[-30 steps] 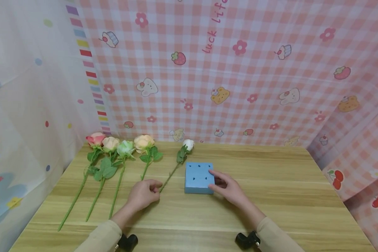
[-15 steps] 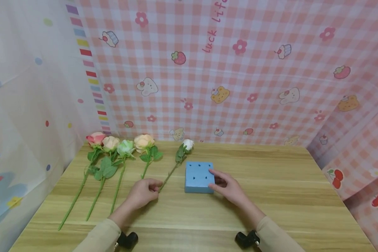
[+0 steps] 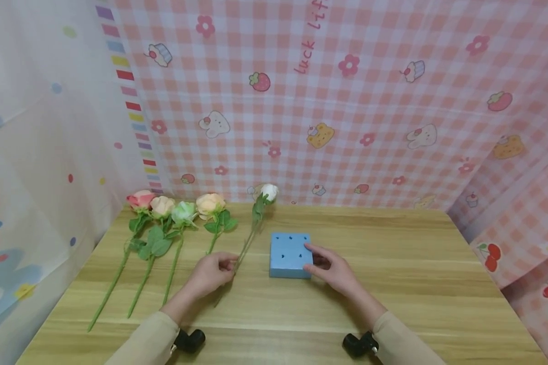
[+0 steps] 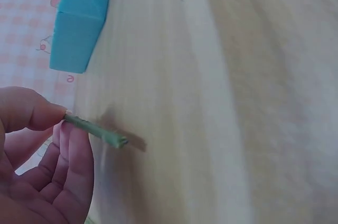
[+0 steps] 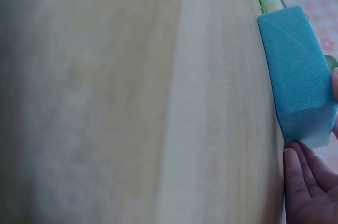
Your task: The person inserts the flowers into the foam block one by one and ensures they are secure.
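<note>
While a person's right hand [image 3: 333, 272] rests against the right side of a square, light-blue block [image 3: 291, 264] with five small dark holes in its top, the left hand [image 3: 209, 275] pinches a white rose [image 3: 269, 192] by its slim green stem above a wood-grained surface [image 3: 438, 294]. The two hands are well apart; the right has its thumb and forefinger spread along the block, the left has thumb and fingertips closed on the stem, whose cut end juts past them in the left wrist view. Tilted to the left of the block, the white rose shows its bloom against a pink-and-white checked cloth [image 3: 370, 167] behind the surface's far edge. Toward the far left corner lie four more flowers, blooms near the far edge and stems running toward the near edge: a pinkish-red rose [image 3: 140, 201], a pale cream rose [image 3: 162, 207], a mint-green rose [image 3: 184, 213] and a peach rose [image 3: 211, 205], whose stem passes out of sight behind the left hand. Beige sleeves [image 3: 408, 339] reach in over the near edge.
</note>
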A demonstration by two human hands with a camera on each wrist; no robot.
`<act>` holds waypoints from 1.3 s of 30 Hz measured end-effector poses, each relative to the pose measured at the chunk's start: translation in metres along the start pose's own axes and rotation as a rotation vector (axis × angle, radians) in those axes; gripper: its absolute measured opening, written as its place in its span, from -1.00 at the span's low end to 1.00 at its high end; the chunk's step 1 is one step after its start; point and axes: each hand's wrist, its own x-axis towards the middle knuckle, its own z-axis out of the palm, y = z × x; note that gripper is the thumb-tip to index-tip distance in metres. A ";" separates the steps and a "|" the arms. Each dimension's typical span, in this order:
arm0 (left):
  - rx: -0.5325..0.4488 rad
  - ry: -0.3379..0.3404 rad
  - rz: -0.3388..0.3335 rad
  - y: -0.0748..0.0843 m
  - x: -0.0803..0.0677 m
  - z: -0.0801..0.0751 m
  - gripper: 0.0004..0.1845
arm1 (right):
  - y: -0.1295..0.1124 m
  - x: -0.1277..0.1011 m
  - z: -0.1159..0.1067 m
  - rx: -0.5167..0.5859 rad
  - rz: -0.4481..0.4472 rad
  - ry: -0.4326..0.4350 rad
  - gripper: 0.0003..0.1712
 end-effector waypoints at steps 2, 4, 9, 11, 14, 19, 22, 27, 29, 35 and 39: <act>-0.016 0.004 -0.004 0.003 0.002 0.000 -0.60 | -0.001 0.000 -0.001 -0.004 0.022 -0.001 -0.36; -0.039 0.006 -0.018 0.007 0.004 -0.001 -0.60 | -0.001 0.000 -0.002 -0.007 0.029 -0.008 -0.35; -0.082 0.010 -0.029 0.016 0.009 0.000 -0.59 | -0.002 0.000 -0.002 -0.002 0.040 -0.018 -0.35; -0.089 0.020 -0.005 0.021 0.012 0.001 -0.59 | -0.001 0.000 -0.002 -0.003 0.035 -0.015 -0.35; -0.100 0.031 0.035 0.029 0.016 0.002 -0.61 | 0.000 0.000 -0.002 -0.007 0.030 -0.016 -0.35; -0.136 0.018 0.091 0.041 0.022 0.004 -0.63 | 0.000 0.000 -0.002 0.001 0.028 -0.021 -0.36; -0.120 0.033 0.112 0.048 0.026 0.005 -0.64 | 0.000 0.000 -0.002 -0.001 0.025 -0.020 -0.36; -0.105 0.044 0.104 0.060 0.031 0.007 -0.65 | 0.000 0.000 -0.002 0.004 0.024 -0.021 -0.36; -0.122 0.036 0.104 0.065 0.034 0.008 -0.64 | 0.000 0.000 -0.002 0.010 0.029 -0.020 -0.36; -0.178 0.018 0.122 0.078 0.044 0.011 -0.63 | -0.002 0.000 -0.002 0.011 0.047 -0.017 -0.35; -0.196 0.021 0.130 0.085 0.050 0.013 -0.62 | -0.003 0.000 -0.002 0.008 0.046 -0.021 -0.35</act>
